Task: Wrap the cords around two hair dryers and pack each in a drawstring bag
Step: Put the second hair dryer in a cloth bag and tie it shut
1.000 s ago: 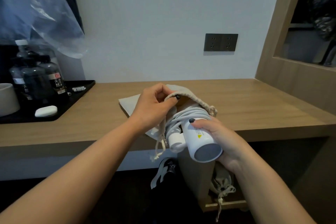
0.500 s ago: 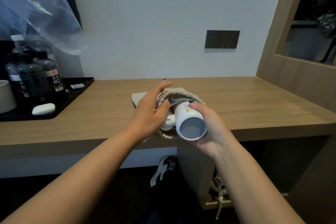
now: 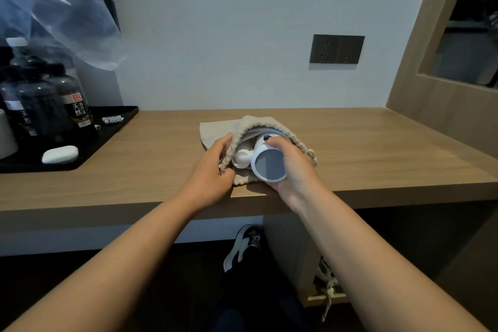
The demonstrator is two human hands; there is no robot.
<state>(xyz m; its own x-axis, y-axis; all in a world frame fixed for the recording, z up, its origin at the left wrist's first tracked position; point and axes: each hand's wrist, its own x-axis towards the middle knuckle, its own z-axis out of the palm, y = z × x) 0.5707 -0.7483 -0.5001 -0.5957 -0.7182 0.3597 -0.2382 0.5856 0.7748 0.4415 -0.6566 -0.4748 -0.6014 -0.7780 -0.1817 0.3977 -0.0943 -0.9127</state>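
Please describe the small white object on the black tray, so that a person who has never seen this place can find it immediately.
Look at the long wooden desk under the wall socket, then go to the black tray at its left end. Dark bottles stand at the back of the tray, and in front of them lies the white case. It is the only low, rounded, pebble-shaped white thing there.

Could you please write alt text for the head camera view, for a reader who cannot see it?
At the front edge of a wooden desk, the right hand grips a white hair dryer lying partly inside a beige drawstring bag, while the left hand holds the bag's mouth. A black tray with dark bottles sits to the left.
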